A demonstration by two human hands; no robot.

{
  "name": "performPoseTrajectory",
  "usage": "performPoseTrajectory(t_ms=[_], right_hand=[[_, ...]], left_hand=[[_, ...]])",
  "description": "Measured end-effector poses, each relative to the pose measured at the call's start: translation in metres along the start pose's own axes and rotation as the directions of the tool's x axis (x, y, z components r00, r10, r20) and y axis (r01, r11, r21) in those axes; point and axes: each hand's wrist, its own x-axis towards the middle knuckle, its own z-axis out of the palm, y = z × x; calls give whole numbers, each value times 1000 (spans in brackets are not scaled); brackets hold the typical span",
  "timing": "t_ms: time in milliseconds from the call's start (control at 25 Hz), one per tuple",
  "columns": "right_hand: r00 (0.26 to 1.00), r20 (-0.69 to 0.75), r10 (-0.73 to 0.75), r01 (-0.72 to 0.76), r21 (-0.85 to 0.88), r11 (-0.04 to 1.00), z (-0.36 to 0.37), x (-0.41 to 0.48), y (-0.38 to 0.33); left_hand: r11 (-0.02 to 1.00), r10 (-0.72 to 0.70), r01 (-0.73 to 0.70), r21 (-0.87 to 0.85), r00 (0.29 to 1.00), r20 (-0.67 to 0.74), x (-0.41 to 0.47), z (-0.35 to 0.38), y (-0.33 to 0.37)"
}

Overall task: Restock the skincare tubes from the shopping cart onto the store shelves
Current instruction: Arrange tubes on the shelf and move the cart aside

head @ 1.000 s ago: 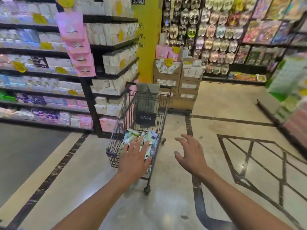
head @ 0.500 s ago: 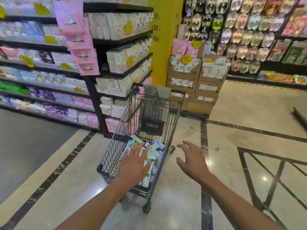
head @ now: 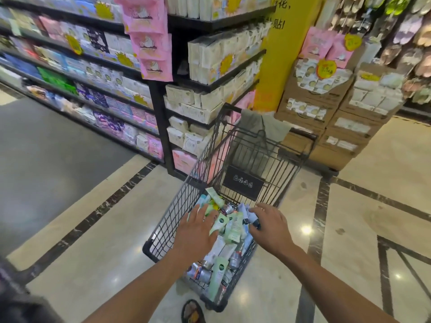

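- Store shelves [head: 210,73] full of pale boxes stand behind, on a shiny tiled floor [head: 93,241].
- The black wire shopping cart [head: 173,213] stands in front of me, and the skincare tubes [head: 234,227] lie heaped in its bottom.
- My left hand [head: 198,229] is palm down over the heap, fingers [head: 201,212] spread wide.
- My right hand [head: 271,223] bends its fingers [head: 260,207] over tubes at the right wall; whether they hold one, I cannot tell.

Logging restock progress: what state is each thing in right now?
shopping cart, parked beside the shelves, loaded
skincare tubes, jumbled in the cart
left hand, fingers spread, over the tubes
right hand, fingers bent over tubes, grip unclear
shelves, stocked with boxes
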Motion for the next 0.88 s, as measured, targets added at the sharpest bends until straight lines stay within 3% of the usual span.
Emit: performPoseTrajectory(t_ms=[360, 640, 880], right_hand=[[952, 296, 76, -76, -14, 997, 61, 114, 0], [841, 510, 178, -256, 85, 963, 131, 181, 30], [703, 640, 311, -457, 70, 887, 204, 216, 59]], left_hand=[[998, -40, 45, -31, 985, 165, 97, 47, -57], [972, -136, 195, -133, 924, 358, 155, 117, -73], [874, -258, 427, -234, 814, 520, 206, 188, -71]])
